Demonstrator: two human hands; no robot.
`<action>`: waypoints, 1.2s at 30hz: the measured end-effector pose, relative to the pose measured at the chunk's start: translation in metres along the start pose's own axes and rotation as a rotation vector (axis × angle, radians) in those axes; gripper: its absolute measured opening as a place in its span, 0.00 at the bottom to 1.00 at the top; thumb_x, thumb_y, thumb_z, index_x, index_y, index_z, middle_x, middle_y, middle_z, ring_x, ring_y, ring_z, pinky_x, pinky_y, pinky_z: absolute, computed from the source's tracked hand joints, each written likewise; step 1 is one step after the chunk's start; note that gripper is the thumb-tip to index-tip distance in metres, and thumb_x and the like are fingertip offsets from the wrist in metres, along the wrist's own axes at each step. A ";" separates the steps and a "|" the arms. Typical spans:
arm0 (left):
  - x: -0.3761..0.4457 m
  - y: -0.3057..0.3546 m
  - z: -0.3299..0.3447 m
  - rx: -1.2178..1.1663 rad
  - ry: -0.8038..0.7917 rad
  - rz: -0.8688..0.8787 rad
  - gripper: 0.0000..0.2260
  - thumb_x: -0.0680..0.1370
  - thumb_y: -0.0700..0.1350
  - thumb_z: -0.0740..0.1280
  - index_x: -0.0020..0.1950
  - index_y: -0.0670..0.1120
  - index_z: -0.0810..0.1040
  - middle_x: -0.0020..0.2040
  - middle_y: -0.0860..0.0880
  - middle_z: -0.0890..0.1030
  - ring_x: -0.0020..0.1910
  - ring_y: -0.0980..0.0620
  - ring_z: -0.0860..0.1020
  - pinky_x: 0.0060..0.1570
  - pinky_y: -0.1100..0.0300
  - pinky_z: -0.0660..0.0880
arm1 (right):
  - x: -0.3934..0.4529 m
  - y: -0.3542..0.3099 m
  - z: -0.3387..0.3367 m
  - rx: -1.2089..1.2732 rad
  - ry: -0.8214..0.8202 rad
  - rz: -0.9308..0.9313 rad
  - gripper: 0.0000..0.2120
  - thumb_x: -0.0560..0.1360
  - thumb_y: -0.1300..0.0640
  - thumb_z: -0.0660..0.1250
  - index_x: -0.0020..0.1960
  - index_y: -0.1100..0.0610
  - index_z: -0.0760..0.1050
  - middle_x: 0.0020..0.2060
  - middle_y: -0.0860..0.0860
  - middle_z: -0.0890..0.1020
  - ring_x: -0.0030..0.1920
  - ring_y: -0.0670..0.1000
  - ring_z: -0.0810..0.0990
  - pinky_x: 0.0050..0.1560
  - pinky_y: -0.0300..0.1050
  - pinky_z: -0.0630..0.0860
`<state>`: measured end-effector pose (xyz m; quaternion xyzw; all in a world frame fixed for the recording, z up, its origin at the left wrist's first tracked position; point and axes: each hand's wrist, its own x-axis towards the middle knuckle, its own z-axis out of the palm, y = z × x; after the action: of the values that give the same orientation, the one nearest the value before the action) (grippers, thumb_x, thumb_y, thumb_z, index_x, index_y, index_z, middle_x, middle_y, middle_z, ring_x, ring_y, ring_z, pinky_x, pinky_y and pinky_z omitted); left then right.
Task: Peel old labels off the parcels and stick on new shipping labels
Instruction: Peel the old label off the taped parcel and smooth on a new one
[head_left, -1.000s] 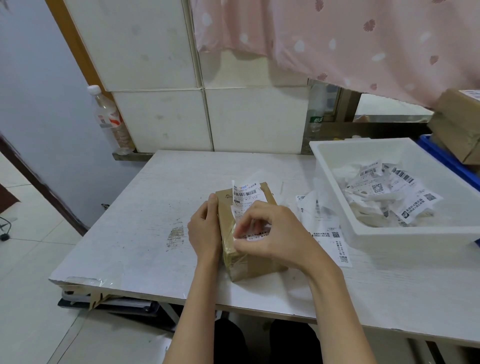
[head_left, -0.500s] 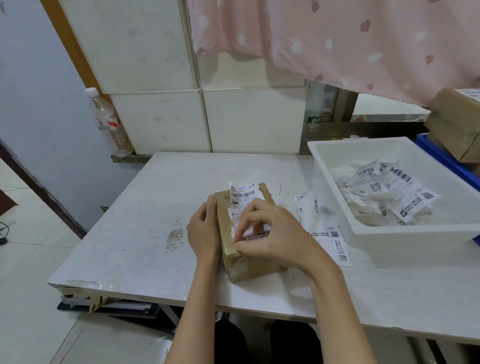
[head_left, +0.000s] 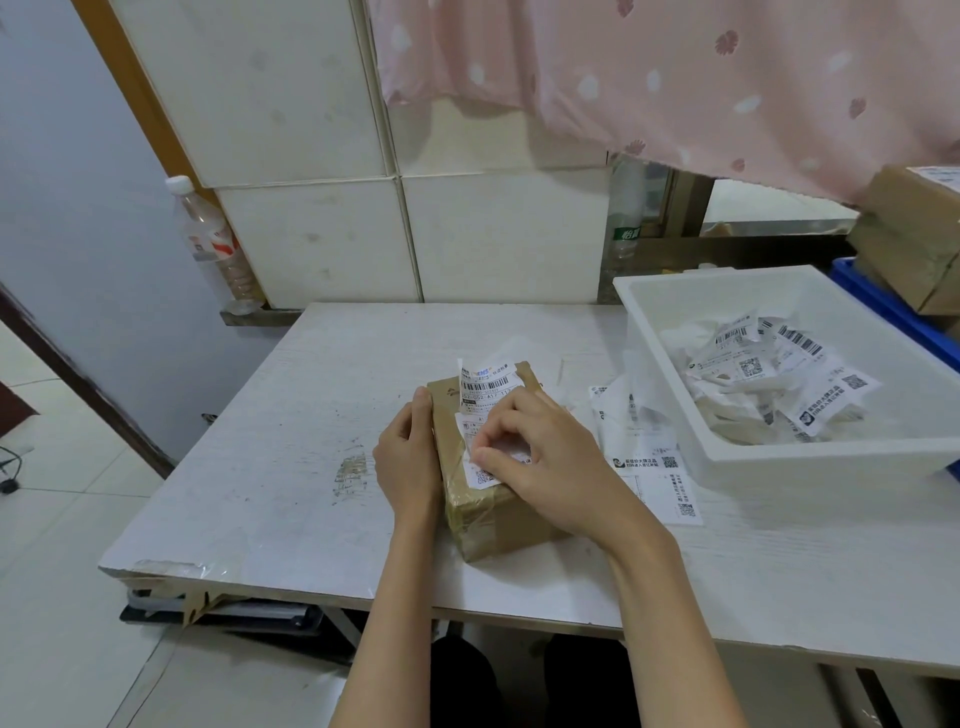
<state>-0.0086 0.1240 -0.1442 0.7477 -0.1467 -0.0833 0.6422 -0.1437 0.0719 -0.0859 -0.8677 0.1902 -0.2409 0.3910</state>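
White table, one parcel, two hands, one bin

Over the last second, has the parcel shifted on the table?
No. The parcel keeps its place beside the scuffed patch on the table; the left hand steadies it.

— Where is the left hand?

— Set upright on its edge against the left side of the parcel, fingers straight and together, thumb tip up at the far top corner. The forearm runs up from the lower middle of the view.

— And the right hand?

— It lies over the parcel's top, wrist bent, forearm coming in from the lower right. Its fingers curl inward and pinch at the label stuck there.
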 end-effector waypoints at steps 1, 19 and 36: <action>0.000 0.000 0.000 -0.002 -0.002 0.005 0.26 0.82 0.57 0.60 0.26 0.50 0.62 0.21 0.56 0.65 0.27 0.53 0.62 0.33 0.56 0.58 | -0.001 0.001 -0.001 0.040 0.010 0.011 0.07 0.73 0.56 0.72 0.38 0.47 0.78 0.43 0.44 0.76 0.52 0.44 0.75 0.60 0.48 0.71; 0.000 -0.001 0.000 -0.003 0.004 0.017 0.25 0.82 0.57 0.59 0.27 0.49 0.63 0.20 0.55 0.65 0.25 0.55 0.63 0.32 0.55 0.58 | -0.004 0.001 0.000 0.065 -0.029 -0.010 0.03 0.68 0.54 0.74 0.37 0.47 0.82 0.45 0.42 0.76 0.52 0.45 0.77 0.60 0.51 0.74; 0.000 0.000 0.000 -0.016 -0.002 0.002 0.26 0.82 0.57 0.60 0.26 0.50 0.62 0.20 0.56 0.65 0.25 0.55 0.62 0.32 0.56 0.58 | -0.006 0.003 0.007 -0.124 0.012 -0.067 0.06 0.73 0.53 0.68 0.38 0.47 0.74 0.46 0.41 0.73 0.55 0.40 0.69 0.61 0.40 0.64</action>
<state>-0.0087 0.1237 -0.1446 0.7424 -0.1473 -0.0843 0.6480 -0.1446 0.0771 -0.0938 -0.8947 0.1782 -0.2468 0.3270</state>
